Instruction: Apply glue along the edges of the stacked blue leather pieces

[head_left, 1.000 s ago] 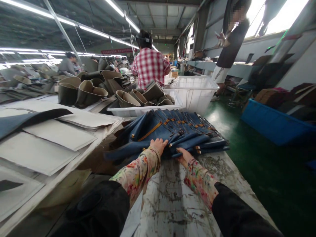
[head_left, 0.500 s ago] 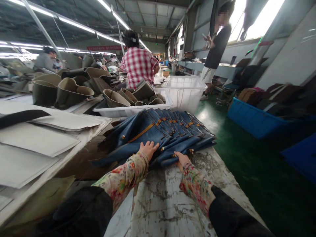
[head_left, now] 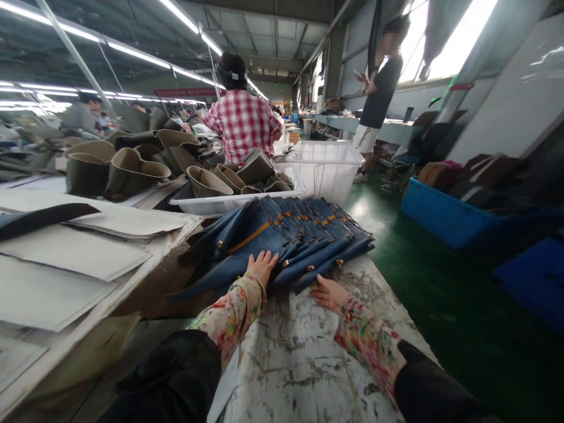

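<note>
Head view, centre of frame: fanned stack of blue denim pieces point(head_left: 304, 235) with tan stitching and brass fittings, lying on the far end of a worn, paint-streaked table point(head_left: 299, 358). Just below centre, left hand point(head_left: 263, 264) laid palm down on the near part of the stack, fingers spread apart and flat, clamped on nothing. A little lower and to the right, right hand point(head_left: 328, 292) resting on the table against the stack's near edge, fingers loosely apart and pointing left, fingertips touching the lowest denim; impossible to tell whether any tucked beneath. Floral sleeve covers over black sleeves at the bottom of frame. Left of frame: pale grey sheets point(head_left: 74, 252) piled in layers. Above the stack: shallow white tray point(head_left: 211, 204) full of olive boot-shaped pieces point(head_left: 207, 181), a clear bin point(head_left: 328, 170) just to its right. Upper centre: person in a red-checked shirt point(head_left: 242, 120), back turned. Upper right: person in black point(head_left: 379, 88) standing by a bench. Right of frame, on the green floor: blue crate point(head_left: 440, 216).
</note>
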Tool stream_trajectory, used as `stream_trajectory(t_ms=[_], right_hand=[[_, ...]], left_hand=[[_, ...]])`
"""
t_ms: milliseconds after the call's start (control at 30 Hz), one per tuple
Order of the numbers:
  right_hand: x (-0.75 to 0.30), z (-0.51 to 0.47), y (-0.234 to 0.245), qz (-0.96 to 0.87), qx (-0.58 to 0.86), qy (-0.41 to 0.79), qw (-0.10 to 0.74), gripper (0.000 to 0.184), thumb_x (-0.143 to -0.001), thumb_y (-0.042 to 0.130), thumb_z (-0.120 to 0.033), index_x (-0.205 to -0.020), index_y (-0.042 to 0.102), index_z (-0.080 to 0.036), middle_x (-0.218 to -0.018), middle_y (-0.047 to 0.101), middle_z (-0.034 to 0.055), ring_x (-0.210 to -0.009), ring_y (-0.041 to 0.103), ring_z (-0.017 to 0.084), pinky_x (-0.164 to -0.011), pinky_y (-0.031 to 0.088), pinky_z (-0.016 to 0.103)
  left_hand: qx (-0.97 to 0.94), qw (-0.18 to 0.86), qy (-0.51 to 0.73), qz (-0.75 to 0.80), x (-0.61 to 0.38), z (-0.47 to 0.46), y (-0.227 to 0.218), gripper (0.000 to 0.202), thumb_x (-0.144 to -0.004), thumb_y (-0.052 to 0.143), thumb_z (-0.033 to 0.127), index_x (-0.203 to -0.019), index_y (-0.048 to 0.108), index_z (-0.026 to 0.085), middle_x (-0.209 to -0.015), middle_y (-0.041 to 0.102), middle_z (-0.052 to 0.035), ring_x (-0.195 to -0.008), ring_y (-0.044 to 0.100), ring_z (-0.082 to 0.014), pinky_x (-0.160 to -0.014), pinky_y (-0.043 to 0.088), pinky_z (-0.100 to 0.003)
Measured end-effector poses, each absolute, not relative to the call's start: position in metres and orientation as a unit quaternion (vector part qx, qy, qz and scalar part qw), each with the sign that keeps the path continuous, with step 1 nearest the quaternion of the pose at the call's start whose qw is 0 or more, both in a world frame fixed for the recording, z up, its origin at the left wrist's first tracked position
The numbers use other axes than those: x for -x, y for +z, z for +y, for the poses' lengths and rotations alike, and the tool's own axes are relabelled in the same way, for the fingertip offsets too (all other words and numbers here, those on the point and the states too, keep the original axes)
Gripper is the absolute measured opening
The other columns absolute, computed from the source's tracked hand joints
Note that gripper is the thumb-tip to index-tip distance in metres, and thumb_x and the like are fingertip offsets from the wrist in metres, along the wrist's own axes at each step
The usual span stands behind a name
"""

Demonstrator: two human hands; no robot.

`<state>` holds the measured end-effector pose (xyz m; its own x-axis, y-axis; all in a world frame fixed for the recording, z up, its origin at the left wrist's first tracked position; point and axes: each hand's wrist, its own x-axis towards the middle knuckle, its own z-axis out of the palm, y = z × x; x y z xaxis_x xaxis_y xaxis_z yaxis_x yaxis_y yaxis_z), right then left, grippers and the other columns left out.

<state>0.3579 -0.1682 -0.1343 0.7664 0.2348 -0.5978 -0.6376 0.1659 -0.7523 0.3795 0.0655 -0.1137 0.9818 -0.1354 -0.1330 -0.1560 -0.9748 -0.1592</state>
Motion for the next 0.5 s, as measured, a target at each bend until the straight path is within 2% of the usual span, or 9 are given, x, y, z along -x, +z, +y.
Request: stream_trajectory(t_ms=[67, 167, 267, 367, 500], right_hand=[[-0.330, -0.187, -0.116, 0.168, 0.621, 0.331, 0.691, 0.019, -0.087, 0.050, -0.028, -0.101, 0.046, -0.016, -0.081, 0.059, 0.0027, -0.066, 0.060, 0.010, -0.057, 0.047, 0.020], [-0.283, -0.231, -0.088, 0.137, 0.688, 0.356, 0.618, 0.022, -0.083, 0.052, -0.022, -0.103, 0.049, -0.014, -0.090, 0.059, 0.0058, -0.067, 0.060, 0.010, -0.056, 0.045, 0.019], [-0.227, -0.285, -0.066, 0.102, 0.742, 0.341, 0.568, 0.038, -0.072, 0.062, -0.033, -0.103, 0.052, -0.012, -0.093, 0.058, 0.0094, -0.075, 0.061, 0.013, -0.058, 0.046, 0.021], [-0.165, -0.343, -0.047, 0.105, 0.782, 0.277, 0.548, 0.057, -0.060, 0.068, -0.048, -0.103, 0.054, -0.012, -0.097, 0.059, 0.0117, -0.082, 0.060, 0.018, -0.063, 0.049, 0.025], [-0.074, -0.413, -0.022, 0.176, 0.816, 0.094, 0.542, 0.063, -0.059, 0.065, -0.059, -0.103, 0.056, -0.016, -0.105, 0.059, 0.0127, -0.088, 0.060, 0.022, -0.071, 0.051, 0.030]], left_hand=[[0.993, 0.073, 0.050, 0.074, -0.372, 0.065, -0.108, 0.066, -0.079, 0.039, 0.007, -0.141, 0.022, 0.022, -0.145, 0.026, -0.0064, -0.131, 0.024, -0.0254, -0.103, 0.024, -0.055], [0.995, 0.053, 0.020, 0.085, -0.348, 0.059, -0.091, 0.065, -0.078, 0.039, 0.008, -0.141, 0.023, 0.017, -0.146, 0.023, -0.0058, -0.132, 0.021, -0.0240, -0.106, 0.021, -0.051], [0.994, 0.025, -0.002, 0.109, -0.305, 0.045, -0.075, 0.059, -0.081, 0.035, 0.009, -0.140, 0.027, 0.018, -0.145, 0.025, -0.0047, -0.132, 0.022, -0.0224, -0.107, 0.021, -0.048], [0.987, -0.009, 0.018, 0.160, -0.246, 0.023, -0.075, 0.058, -0.081, 0.042, 0.015, -0.137, 0.032, 0.020, -0.143, 0.030, -0.0041, -0.130, 0.029, -0.0206, -0.106, 0.026, -0.042], [0.964, -0.080, 0.088, 0.237, -0.167, -0.009, -0.108, 0.055, -0.081, 0.048, 0.024, -0.135, 0.037, 0.019, -0.140, 0.035, -0.0069, -0.127, 0.033, -0.0224, -0.104, 0.030, -0.042]])
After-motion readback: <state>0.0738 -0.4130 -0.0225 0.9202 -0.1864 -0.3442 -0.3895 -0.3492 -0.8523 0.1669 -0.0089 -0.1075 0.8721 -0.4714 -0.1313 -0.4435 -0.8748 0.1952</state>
